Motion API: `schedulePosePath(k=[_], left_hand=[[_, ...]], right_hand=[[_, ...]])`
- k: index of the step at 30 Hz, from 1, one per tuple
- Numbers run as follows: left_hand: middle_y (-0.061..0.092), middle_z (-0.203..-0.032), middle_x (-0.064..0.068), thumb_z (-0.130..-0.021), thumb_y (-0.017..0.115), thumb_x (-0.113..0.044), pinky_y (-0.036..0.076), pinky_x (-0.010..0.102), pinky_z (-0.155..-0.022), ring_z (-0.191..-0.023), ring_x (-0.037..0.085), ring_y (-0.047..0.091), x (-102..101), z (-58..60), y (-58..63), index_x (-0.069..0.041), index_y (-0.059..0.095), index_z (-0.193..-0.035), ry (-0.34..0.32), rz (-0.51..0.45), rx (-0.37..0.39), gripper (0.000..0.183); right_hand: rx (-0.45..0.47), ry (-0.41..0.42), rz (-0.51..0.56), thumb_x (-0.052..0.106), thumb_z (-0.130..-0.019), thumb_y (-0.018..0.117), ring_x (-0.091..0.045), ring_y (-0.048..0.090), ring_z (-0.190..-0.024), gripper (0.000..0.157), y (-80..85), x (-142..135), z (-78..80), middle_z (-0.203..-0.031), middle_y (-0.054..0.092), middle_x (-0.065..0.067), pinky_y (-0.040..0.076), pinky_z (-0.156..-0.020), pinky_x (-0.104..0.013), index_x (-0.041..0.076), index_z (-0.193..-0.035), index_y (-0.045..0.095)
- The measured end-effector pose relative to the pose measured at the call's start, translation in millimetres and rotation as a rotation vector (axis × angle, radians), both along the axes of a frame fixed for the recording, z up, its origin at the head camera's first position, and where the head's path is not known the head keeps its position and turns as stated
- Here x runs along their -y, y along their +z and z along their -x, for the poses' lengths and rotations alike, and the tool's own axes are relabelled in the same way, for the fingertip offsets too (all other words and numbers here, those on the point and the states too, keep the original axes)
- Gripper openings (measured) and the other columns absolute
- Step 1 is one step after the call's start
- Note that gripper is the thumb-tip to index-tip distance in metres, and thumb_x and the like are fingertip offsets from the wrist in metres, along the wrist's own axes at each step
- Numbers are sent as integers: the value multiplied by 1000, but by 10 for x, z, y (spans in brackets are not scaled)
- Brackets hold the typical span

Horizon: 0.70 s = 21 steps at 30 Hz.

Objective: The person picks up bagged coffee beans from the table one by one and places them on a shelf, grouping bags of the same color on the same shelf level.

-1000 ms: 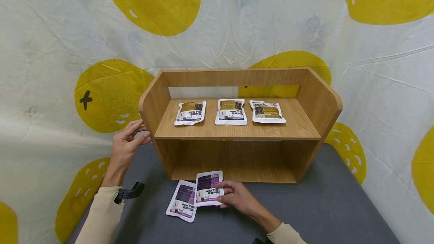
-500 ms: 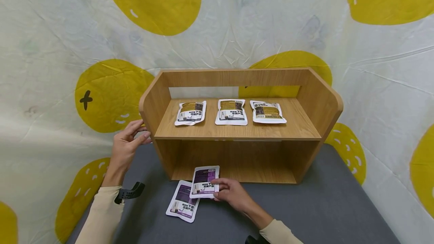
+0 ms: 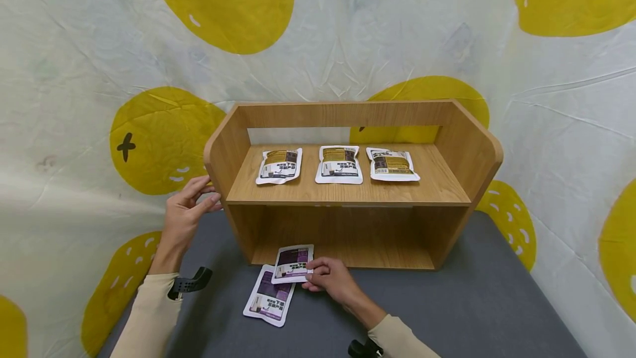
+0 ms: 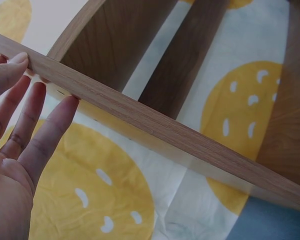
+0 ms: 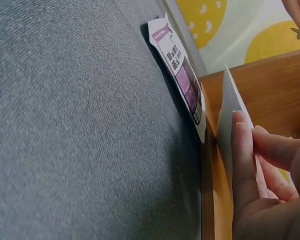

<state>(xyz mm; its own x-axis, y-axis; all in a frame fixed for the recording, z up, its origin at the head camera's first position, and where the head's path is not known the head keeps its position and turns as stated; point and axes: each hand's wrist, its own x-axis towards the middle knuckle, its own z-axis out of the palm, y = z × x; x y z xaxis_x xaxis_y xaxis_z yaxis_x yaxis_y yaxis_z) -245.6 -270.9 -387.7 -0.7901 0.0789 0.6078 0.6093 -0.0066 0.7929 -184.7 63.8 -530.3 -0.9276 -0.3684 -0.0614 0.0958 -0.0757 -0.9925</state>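
My right hand pinches a white pouch with a purple label at its right edge, thumb against fingers. The pouch is lifted at the front of the shelf's lower compartment; the right wrist view shows it edge-on. A second purple-labelled pouch lies on the grey table, its upper part overlapped in the head view by the held one. At the wooden shelf's left side panel, my left hand rests its fingertips and thumb on the edge. Its fingers look nearly straight in the left wrist view.
Three white pouches with brown-gold labels lie in a row on the upper board: left, middle and right. The lower compartment opens toward me. A patterned cloth hangs behind the grey table.
My right hand has moved left and a little up with the pinched pouch, which now tilts near the lower compartment's front edge. The left hand and the other pouches stay put.
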Motion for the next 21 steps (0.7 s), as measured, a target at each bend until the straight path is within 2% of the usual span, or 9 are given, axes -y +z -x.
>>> schedulePosePath(k=[6,10,16,21], left_hand=[[59,-128,11,-93,62,14,63,37,-76,-107,16,65,-10,-13,6,9,56,-139,5,-1,9,47],[60,-128,10,-93,62,14,64,37,-76,-107,17,65,-16,-20,13,8,56,-139,11,0,15,46],[59,-127,11,-94,62,12,64,34,-76,-107,20,64,-18,-20,24,7,56,-140,18,8,17,47],[59,-127,11,-93,63,13,63,34,-76,-107,19,64,-13,-14,18,8,56,-139,17,8,16,47]], right_hand=[[21,-15,31,-7,-93,67,-31,76,-86,23,-38,39,-17,-96,70,-31,64,-74,-28,-22,-110,60],[33,-13,50,-6,-92,68,-29,75,-92,28,-61,56,-20,-103,69,-33,63,-78,-24,-23,-113,61],[-10,-16,-18,-3,-91,71,-16,70,-93,32,-81,85,-17,-112,68,-33,58,-76,-18,-18,-119,65],[-9,-4,-10,-2,-91,70,-17,70,-94,39,-94,105,-10,-119,65,-34,59,-79,-20,-17,-127,61]])
